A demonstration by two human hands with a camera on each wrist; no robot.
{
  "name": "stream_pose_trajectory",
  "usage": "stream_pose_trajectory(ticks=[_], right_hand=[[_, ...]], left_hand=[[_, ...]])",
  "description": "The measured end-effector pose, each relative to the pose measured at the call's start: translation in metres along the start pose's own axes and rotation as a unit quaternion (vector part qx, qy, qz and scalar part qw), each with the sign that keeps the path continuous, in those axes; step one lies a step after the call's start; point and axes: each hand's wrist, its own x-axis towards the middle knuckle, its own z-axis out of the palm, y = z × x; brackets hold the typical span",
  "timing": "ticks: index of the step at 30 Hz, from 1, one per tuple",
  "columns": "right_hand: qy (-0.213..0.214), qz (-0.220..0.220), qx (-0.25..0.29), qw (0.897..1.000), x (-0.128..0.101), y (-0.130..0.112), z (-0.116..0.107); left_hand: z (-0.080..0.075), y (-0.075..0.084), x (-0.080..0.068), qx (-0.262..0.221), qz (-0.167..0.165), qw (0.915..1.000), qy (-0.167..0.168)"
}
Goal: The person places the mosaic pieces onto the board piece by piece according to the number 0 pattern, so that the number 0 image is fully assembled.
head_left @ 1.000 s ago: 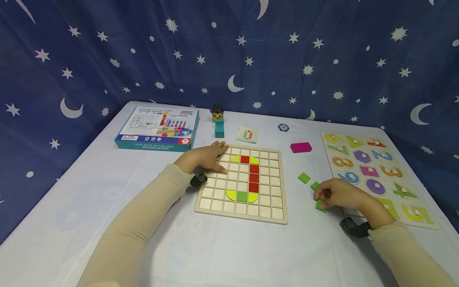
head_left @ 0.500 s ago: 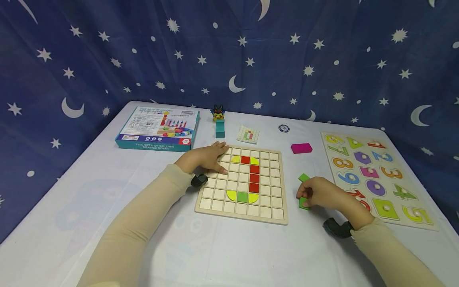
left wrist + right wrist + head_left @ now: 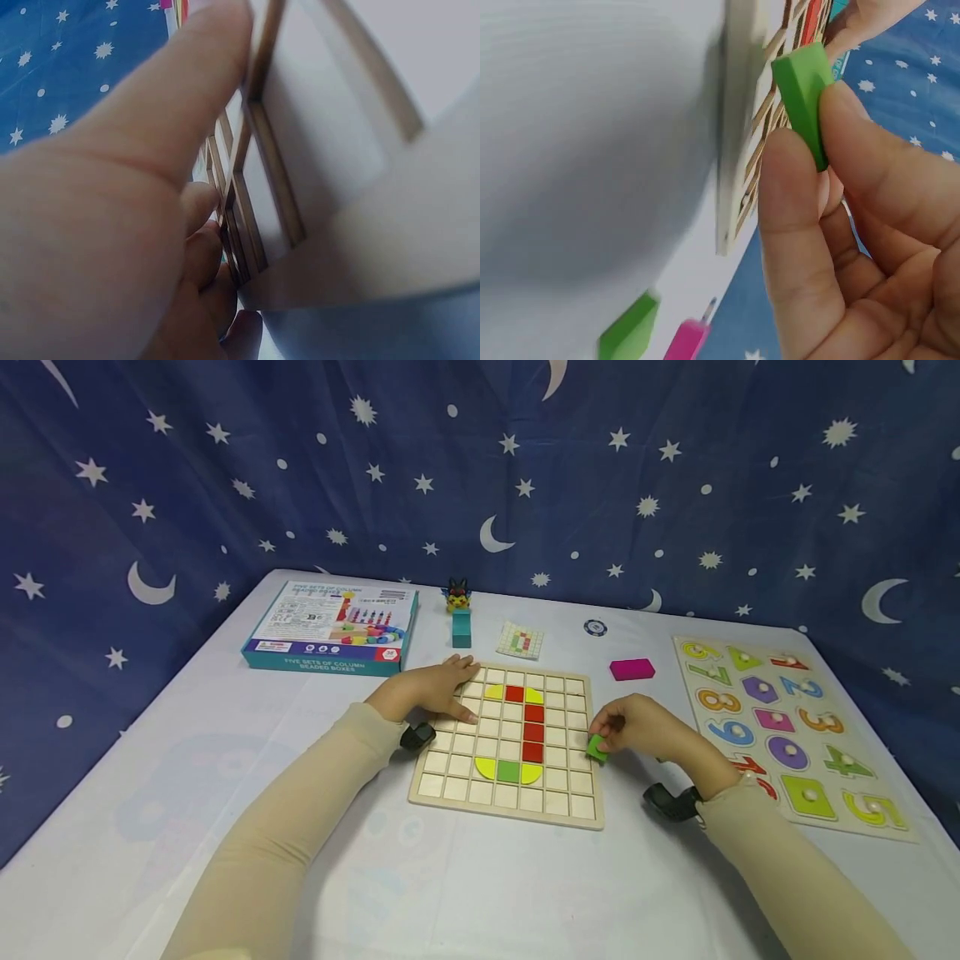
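Observation:
A square wooden grid board (image 3: 507, 815) lies on the table in the head view. Yellow quarter-round pieces (image 3: 485, 767), red square tiles (image 3: 533, 732) and one green square tile (image 3: 507, 772) fill some of its cells. My left hand (image 3: 426, 688) rests on the board's far left side, fingers spread; the left wrist view shows its thumb (image 3: 180, 90) along the slats. Over the board's right edge, my right hand (image 3: 637, 727) pinches another green tile (image 3: 597, 748). Thumb and finger hold this tile by its sides in the right wrist view, tilted above the board.
Right of the board lie a magenta block (image 3: 632, 669) and a number puzzle board (image 3: 750, 710). Behind stand a boxed set (image 3: 330, 627), a teal block (image 3: 461, 628), a small figurine (image 3: 457, 596), a pattern card (image 3: 521, 640) and a round chip (image 3: 596, 627). Another green tile (image 3: 630, 330) lies on the table.
My right hand has taken up a green tile beside the puzzle board and carried it left to the grid board's right edge. My left hand has stayed in place.

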Motion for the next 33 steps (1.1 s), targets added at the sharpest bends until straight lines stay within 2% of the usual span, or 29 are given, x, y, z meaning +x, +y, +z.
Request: stream_pose_trajectory(ticks=[8, 14, 20, 26, 33], right_hand=[[-0.035, -0.002, 0.019, 0.999, 0.04, -0.034, 0.003], [-0.059, -0.007, -0.013, 0.998, 0.073, -0.06, 0.01], [-0.065, -0.004, -0.039, 0.997, 0.102, -0.075, 0.017], [-0.073, -0.01, -0.037, 0.997, 0.118, -0.081, 0.025], [-0.082, -0.014, -0.033, 0.996, 0.126, -0.086, 0.032]], left_hand=[[0.0, -0.001, 0.002, 0.002, 0.002, 1.0, 0.001], [0.0, -0.001, -0.001, -0.001, -0.002, 1.0, -0.002], [0.0, 0.0, 0.001, 0.005, 0.006, 1.0, 0.004], [0.0, 0.001, 0.001, 0.003, -0.003, 1.0, 0.004], [0.001, -0.001, 0.002, 0.002, 0.0, 1.0, 0.006]])
